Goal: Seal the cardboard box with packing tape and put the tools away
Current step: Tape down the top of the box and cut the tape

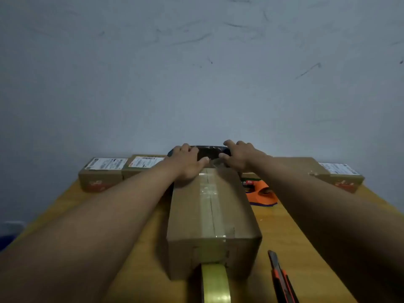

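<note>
At the centre of the frame the cardboard box (pixel 213 217) lay lengthwise on the wooden table (pixel 293 232), a strip of clear tape (pixel 211 206) running along its top seam towards the far end. Both hands pressed at that far edge: the left hand (pixel 188 164) lay flat with its thumb on the tape, and the right hand (pixel 237 156) curled its fingers over a dark object (pixel 209 152) behind the box; whether it truly gripped that object could not be told.

Uneven pressing would likely have left wrinkles or bubbles, and a hard push could have slid the box into the tape roll (pixel 215 285) touching its near face at lower centre.

Right of the box sat an orange dispenser (pixel 261 193), partly hidden by the right forearm. At the lower right lay a utility knife (pixel 282 278), close enough for an elbow to catch it. Smaller labelled boxes (pixel 102 176) lined the far edge.
</note>
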